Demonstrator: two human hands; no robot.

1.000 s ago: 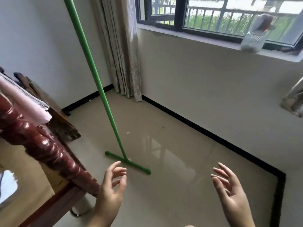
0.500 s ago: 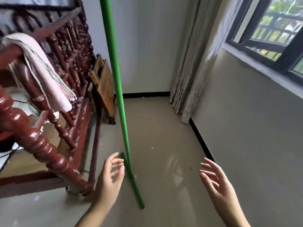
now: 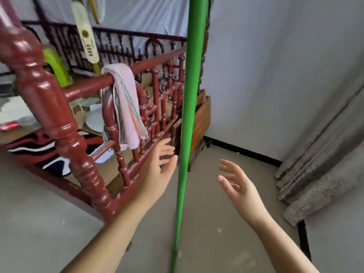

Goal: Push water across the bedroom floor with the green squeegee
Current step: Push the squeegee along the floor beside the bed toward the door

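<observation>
Standing near-upright at frame centre, squeegee handle (image 3: 187, 123) between two spread, empty hands; left hand (image 3: 157, 170) just beside it, right hand (image 3: 238, 186) farther off.

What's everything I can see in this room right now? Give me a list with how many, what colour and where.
squeegee handle: one, green, running from top to bottom through the middle, its blade out of view
bed frame: one, dark red turned wood, left half
towel: one, pink with stripes, draped over the bed rail
fan: one, cream and yellow, upper left behind the bed rail
wooden boards: a few, brown, leaning in the corner behind the handle
curtain: one, grey, right edge, reaching the floor
floor: beige tile, with black skirting along the wall
left hand: open, just left of the handle, not gripping it
right hand: open, right of the handle, apart from it
</observation>
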